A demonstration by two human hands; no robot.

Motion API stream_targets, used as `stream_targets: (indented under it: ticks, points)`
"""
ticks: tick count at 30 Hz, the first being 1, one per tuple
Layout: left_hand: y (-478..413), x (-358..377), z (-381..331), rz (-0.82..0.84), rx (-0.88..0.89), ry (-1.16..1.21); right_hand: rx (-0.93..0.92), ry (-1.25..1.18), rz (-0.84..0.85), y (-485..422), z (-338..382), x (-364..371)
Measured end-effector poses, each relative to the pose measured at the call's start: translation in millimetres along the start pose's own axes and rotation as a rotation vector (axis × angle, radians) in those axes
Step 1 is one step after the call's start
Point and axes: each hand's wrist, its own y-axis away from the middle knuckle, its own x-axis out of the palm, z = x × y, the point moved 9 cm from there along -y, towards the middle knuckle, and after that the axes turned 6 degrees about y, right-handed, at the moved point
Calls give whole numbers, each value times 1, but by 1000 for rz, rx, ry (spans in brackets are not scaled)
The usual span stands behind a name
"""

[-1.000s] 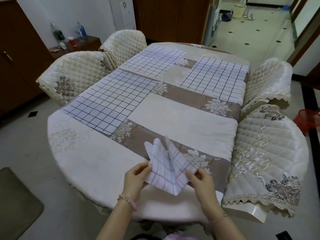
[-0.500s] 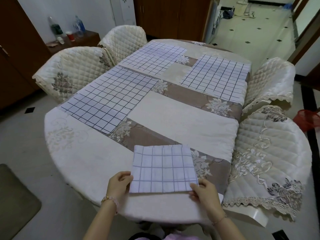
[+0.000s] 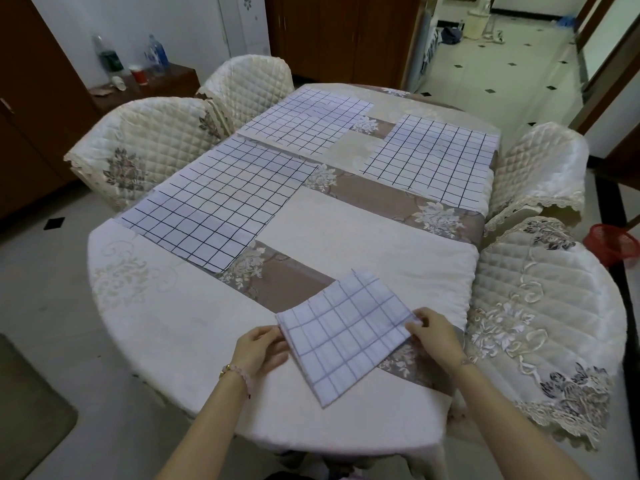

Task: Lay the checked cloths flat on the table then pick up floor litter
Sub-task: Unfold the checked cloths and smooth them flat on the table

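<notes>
A small folded checked cloth (image 3: 344, 332) lies turned like a diamond near the front edge of the oval table (image 3: 166, 327). My left hand (image 3: 258, 348) pinches its left corner. My right hand (image 3: 433, 336) pinches its right corner. Three larger checked cloths lie flat further back: one at the left (image 3: 214, 206), one at the far middle (image 3: 304, 123), one at the far right (image 3: 433, 157).
Quilted cream chairs stand round the table, two at the left (image 3: 138, 150) and two at the right (image 3: 547, 306). A red basket (image 3: 614, 242) sits on the floor at the right. Bottles and a red cup (image 3: 139, 75) stand on a low cabinet. A dark mat (image 3: 24, 403) lies at the left.
The small cloth went from loosely bunched in both hands, to lying square on the table, to being turned diagonally and shifted right. Both hands moved to its side corners.
</notes>
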Motion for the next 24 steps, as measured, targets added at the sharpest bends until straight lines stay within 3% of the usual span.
stream_targets:
  ticks: [4, 9, 13, 16, 24]
  points:
    - [2, -1, 7, 6, 11, 1, 35, -103, -52, -3, 7, -1]
    - [-1, 9, 0, 2, -9, -20, -138, 205, -226, 32, 44, 3]
    - [7, 27, -7, 11, 42, -40, -247, 159, -1, 73, 79, 53]
    - [27, 49, -6, 112, 78, -56, -201, 35, 160, 96, 89, 86]
    - [65, 74, 19, 297, 49, -11, -133, -265, 143, 109, 84, 86]
